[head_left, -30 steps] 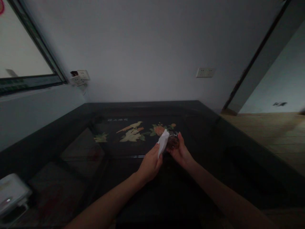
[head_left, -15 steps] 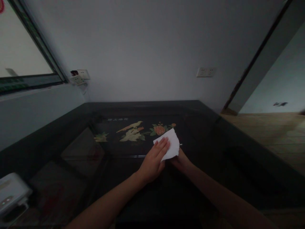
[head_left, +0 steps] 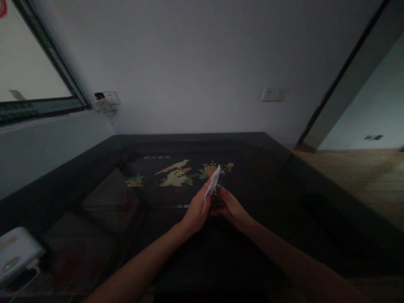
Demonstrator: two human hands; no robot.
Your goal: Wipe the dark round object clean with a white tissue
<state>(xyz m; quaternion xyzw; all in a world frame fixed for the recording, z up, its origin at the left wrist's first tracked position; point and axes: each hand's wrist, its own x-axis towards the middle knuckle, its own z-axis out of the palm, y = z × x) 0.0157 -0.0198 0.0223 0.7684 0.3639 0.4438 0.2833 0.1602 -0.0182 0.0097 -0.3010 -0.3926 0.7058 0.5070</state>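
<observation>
My left hand (head_left: 196,210) holds a white paper tissue (head_left: 213,182), seen nearly edge-on, against its palm and fingers. My right hand (head_left: 236,210) is closed around a small, dark, shiny thing (head_left: 217,199) that looks see-through like glass; its exact kind is hard to make out in the dim light. Tissue and shiny thing are side by side between the two hands, over the front part of a glossy black table (head_left: 221,261). Behind the hands, the tabletop bears a picture of a bird (head_left: 176,166) and flowers.
A white device (head_left: 19,254) with a cable lies at the table's left edge. Wall sockets (head_left: 273,95) are on the wall behind, with a plugged adapter (head_left: 104,102) at the left. A window (head_left: 34,54) is at upper left, and wooden floor (head_left: 360,172) lies to the right.
The tissue, spread over the front of the right hand before, has turned edge-on and moved left with my left hand. The shiny thing in my right hand has come into view.
</observation>
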